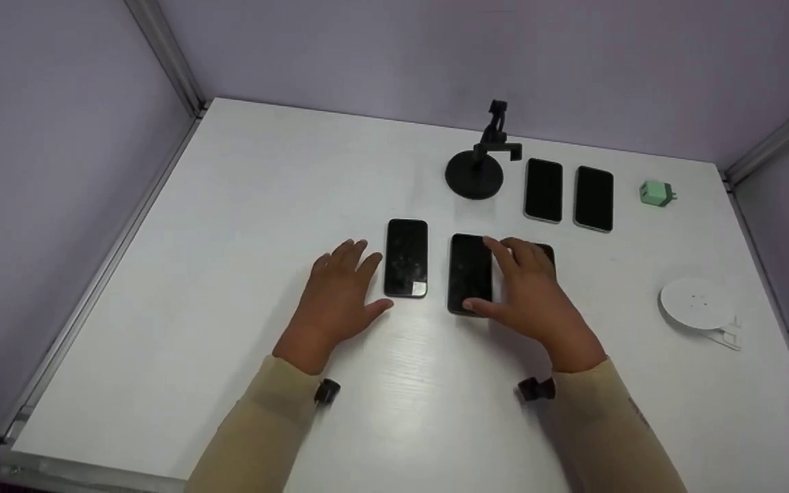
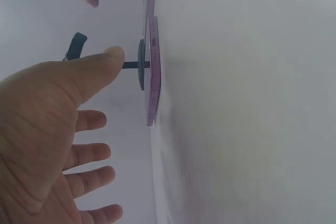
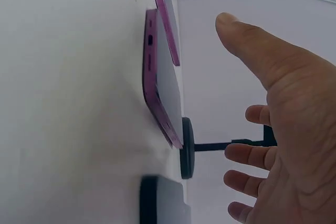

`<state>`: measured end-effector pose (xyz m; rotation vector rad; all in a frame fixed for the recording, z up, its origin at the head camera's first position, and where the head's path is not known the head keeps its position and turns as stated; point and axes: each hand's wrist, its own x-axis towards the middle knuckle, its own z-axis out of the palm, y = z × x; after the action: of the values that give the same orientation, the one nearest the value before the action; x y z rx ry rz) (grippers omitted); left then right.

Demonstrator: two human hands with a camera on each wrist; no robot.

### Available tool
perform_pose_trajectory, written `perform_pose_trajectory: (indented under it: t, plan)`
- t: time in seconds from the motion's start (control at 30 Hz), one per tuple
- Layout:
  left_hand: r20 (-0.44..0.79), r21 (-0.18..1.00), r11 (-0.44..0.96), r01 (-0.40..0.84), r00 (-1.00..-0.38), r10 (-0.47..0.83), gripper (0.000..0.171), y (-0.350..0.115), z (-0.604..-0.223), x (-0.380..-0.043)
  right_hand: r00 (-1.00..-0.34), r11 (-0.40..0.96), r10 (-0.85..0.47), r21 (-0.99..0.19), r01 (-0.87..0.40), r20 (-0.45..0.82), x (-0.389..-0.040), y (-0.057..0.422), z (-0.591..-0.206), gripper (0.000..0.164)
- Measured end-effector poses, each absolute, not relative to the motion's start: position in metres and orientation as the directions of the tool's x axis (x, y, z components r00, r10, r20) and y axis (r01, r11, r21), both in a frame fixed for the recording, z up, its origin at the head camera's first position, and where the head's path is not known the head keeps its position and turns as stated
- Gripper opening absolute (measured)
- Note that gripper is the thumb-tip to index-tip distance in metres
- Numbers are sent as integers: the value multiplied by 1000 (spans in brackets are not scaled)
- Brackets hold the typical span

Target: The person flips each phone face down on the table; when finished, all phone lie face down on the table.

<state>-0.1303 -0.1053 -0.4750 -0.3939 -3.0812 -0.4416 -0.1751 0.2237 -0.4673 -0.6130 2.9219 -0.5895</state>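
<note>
My left hand [image 1: 340,291] is spread above the table, just left of a black-screened phone [image 1: 406,257] lying flat. In the left wrist view its thumb and fingers are apart, with nothing between them. My right hand [image 1: 528,287] hovers over a second flat phone [image 1: 470,267], its thumb and index finger overlapping that phone in the head view. The right wrist view shows the fingers loosely extended and a gap between them and the second phone [image 3: 163,77]. A third phone [image 1: 548,253] lies partly hidden under my right hand.
Behind the phones stands a black phone stand [image 1: 474,175] with a round base. To its right lie two more phones, a nearer one [image 1: 544,190] and a farther one [image 1: 594,198]. A green charger plug [image 1: 655,193] and a white round stand [image 1: 696,303] are at the right.
</note>
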Motion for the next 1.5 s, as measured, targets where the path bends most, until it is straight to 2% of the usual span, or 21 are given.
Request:
perform_pose_trajectory:
  t: [0.23,0.37,0.8,1.07,1.23,1.5]
  plan:
    - [27,290,923,254,-966,258,79,-98,-480,-139,-898,822,-439,-416,-389,-27,-193,205,-466,107]
    - [3,292,923,249,-966,260,83,-94,-481,-143,-879,821,-470,-406,-401,-82,-205,194,-461,106]
    - [-114,335,915,224,-955,275,89,-87,-497,-152,-800,814,-547,-379,-440,-246,-239,162,-468,80]
    - [-156,339,914,223,-945,289,80,-90,-501,-153,-762,819,-561,-350,-454,-324,-254,155,-472,96]
    - [-163,323,920,222,-944,285,71,-92,-502,-155,-756,835,-538,-361,-416,-373,-260,149,-471,97]
    - [-154,313,923,223,-947,281,67,-102,-499,-155,-747,807,-581,-350,-476,-323,-264,134,-470,96]
